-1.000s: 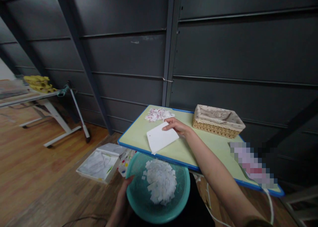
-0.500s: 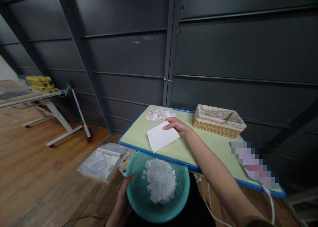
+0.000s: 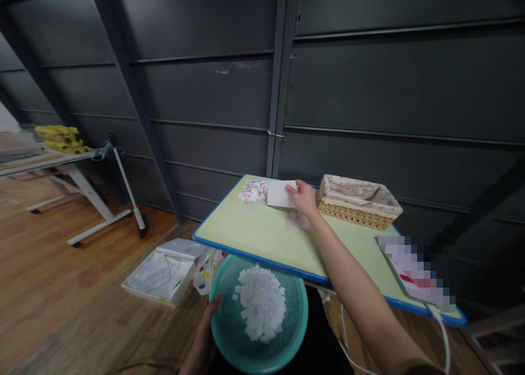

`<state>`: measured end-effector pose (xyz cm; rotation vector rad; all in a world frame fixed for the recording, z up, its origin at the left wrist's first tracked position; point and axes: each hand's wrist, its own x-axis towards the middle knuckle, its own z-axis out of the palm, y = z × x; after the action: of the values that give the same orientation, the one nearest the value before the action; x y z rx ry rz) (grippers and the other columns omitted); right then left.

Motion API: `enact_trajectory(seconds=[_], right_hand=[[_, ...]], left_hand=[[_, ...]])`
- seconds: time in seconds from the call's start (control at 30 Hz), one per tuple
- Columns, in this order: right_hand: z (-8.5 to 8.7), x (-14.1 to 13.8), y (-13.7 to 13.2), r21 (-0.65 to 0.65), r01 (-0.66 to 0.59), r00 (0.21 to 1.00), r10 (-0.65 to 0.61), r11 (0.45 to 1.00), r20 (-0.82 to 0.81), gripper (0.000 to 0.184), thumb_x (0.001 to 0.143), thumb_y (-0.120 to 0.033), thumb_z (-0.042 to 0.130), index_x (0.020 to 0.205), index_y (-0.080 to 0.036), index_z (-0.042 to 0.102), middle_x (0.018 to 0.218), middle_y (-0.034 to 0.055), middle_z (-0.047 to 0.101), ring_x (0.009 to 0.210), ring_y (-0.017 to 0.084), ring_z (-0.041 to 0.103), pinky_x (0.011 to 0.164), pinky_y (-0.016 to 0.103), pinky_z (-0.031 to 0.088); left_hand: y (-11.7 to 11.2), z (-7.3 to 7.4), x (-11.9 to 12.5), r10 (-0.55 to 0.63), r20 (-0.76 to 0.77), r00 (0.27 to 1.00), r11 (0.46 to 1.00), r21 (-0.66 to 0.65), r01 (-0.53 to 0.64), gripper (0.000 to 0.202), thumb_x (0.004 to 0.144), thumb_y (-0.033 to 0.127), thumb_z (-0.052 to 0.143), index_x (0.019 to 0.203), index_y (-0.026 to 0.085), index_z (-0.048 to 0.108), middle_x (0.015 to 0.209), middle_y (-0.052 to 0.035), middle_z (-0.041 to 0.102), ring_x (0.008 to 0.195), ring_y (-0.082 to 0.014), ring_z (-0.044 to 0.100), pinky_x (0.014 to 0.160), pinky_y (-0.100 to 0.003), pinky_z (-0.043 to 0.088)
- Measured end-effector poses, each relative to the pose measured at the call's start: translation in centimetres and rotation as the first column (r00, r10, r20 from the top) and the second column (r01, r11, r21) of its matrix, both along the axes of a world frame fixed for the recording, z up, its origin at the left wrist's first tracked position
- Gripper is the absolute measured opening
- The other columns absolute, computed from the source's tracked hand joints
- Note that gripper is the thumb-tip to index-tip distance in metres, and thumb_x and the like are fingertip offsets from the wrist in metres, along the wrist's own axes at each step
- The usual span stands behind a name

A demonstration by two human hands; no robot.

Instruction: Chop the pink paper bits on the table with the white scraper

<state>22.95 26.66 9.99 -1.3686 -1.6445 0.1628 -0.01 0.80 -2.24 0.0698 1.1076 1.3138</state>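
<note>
Head view: R hand (image 3: 304, 196) pinches a white card (image 3: 279, 194) btw thumb & fingers at the far side of the green tabletop (image 3: 238, 227), card right next to the pink-and-white scraps (image 3: 252, 191), w/ the wicker basket (image 3: 356, 215) just R of the hand. L hand (image 3: 206, 323) grips the teal colander (image 3: 301, 323) by its L rim, thumb over it, other fingers hidden; colander's by the table's near edge, w/ a heap of white pcs (image 3: 262, 304) inside.
</note>
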Motion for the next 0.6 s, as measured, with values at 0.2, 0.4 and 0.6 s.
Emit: enact_trajectory(seconds=[0.2, 0.4, 0.6], right_hand=[[-0.8, -0.4, 0.7, -0.084, -0.051, 0.999, 0.052, 0.995, 0.014, 0.025, 0.077, -0.034, 0.055, 0.086, -0.014, 0.068, 0.083, 0.0096, 0.069, 0.071, 0.020, 0.057, 0.065, 0.029, 0.040], [-0.9, 0.1, 1.1, -0.228, -0.196, 0.962, 0.143, 0.954, -0.231, 0.024, 0.068, -0.033, 0.061, 0.079, -0.013, 0.069, 0.077, 0.0071, 0.069, 0.065, 0.017, 0.058, 0.057, 0.025, 0.040], [-1.1, 0.2, 0.8, -0.276, -0.248, 0.940, 0.162, 0.929, -0.301, 0.022, 0.063, -0.030, 0.063, 0.076, -0.013, 0.068, 0.072, 0.0054, 0.068, 0.059, 0.015, 0.057, 0.050, 0.022, 0.038]], left_hand=[[0.3, -0.2, -0.3, 0.002, -0.038, 0.999, 0.996, -0.088, -0.005, 0.054, 0.077, 0.031, 0.064, 0.127, 0.010, 0.056, 0.121, -0.0161, 0.069, 0.115, -0.0326, 0.060, 0.097, -0.044, 0.048], [0.1, -1.5, -0.6, -0.030, -0.055, 0.998, 1.000, 0.003, 0.030, 0.057, 0.075, 0.035, 0.067, 0.124, 0.008, 0.056, 0.115, -0.0171, 0.071, 0.115, -0.0341, 0.059, 0.099, -0.048, 0.046], [-0.1, -0.7, -0.5, -0.020, -0.034, 0.999, 1.000, 0.006, 0.020, 0.054, 0.075, 0.030, 0.068, 0.123, 0.010, 0.057, 0.111, -0.0134, 0.074, 0.114, -0.0316, 0.060, 0.097, -0.044, 0.048]])
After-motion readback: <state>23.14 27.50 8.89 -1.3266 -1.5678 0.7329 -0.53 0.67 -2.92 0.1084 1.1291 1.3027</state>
